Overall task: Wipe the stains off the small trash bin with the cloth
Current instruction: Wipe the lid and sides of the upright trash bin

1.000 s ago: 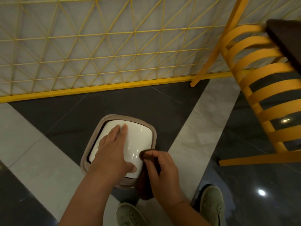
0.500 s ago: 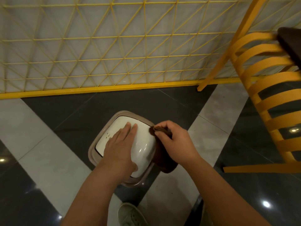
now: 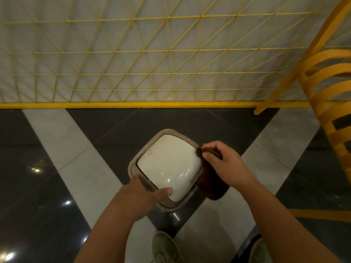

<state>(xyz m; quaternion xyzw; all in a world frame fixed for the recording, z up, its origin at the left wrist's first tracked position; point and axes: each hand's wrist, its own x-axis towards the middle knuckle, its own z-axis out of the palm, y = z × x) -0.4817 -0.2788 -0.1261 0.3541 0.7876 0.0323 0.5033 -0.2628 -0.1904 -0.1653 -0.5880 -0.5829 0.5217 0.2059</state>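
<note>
Head view: cloth at the bin's right rim

We see the small trash bin [image 3: 167,168] standing on the dark floor [image 3: 117,126] tile, near the yellow mesh fence [image 3: 133,105], its white lid [image 3: 169,164] framed by a taupe rim. Our right hand [image 3: 222,164] has its fingers clamped on the dark brown cloth [image 3: 210,185], pinching it against the bin's right edge; the cloth hangs down that side. Our left hand [image 3: 144,194] rests on the near left corner, thumb lying on the lid; its other fingers are hidden, so we cannot tell how they stand. Two pale shoes [image 3: 165,247] show below, and a yellow slatted chair [image 3: 326,103] stands at the right.
</note>
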